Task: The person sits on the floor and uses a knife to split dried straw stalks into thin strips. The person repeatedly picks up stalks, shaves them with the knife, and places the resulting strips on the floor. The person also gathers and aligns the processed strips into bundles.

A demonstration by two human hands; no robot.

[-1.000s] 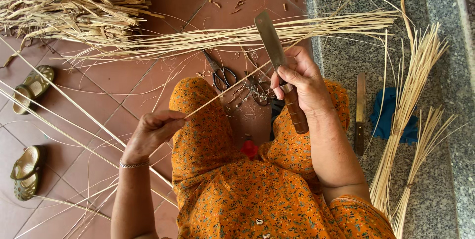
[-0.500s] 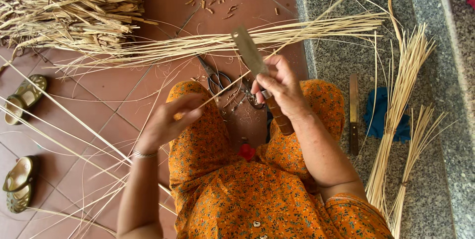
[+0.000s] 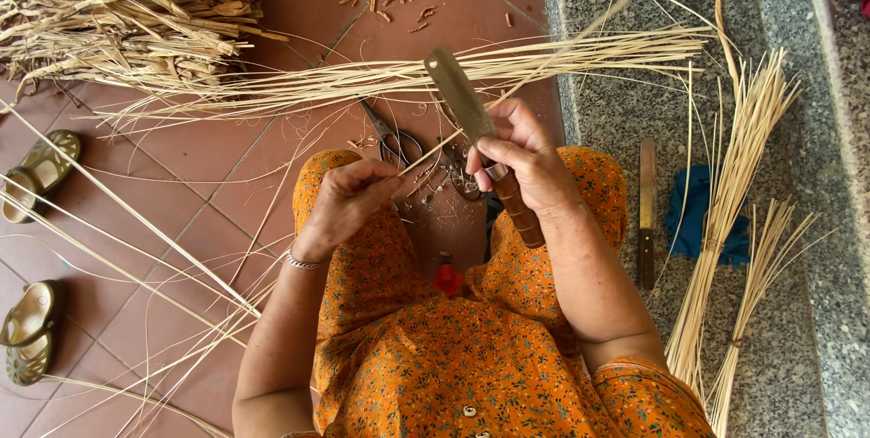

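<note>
My right hand [image 3: 524, 160] grips a flat-bladed knife [image 3: 460, 94] by its brown wooden handle, blade pointing up and away. My left hand [image 3: 349, 200] pinches one thin pale cane strip [image 3: 433, 150] that runs from its fingers up to the blade. Both hands are over my knees, which are covered by orange patterned cloth [image 3: 435, 356]. A long bundle of thin strips [image 3: 362, 80] lies across the floor just beyond the hands.
Scissors [image 3: 396, 144] lie on the red tiles between my knees. A heap of dry husks [image 3: 127, 12] is at the top left, and two sandals [image 3: 36, 175] at the left. On the grey stone at the right lie a second knife [image 3: 646, 211], a blue cloth [image 3: 693, 216] and tied cane bundles [image 3: 734, 211].
My left hand has moved up and right toward the knife and now pinches the strip close to the blade. The right hand with the knife has shifted slightly left.
</note>
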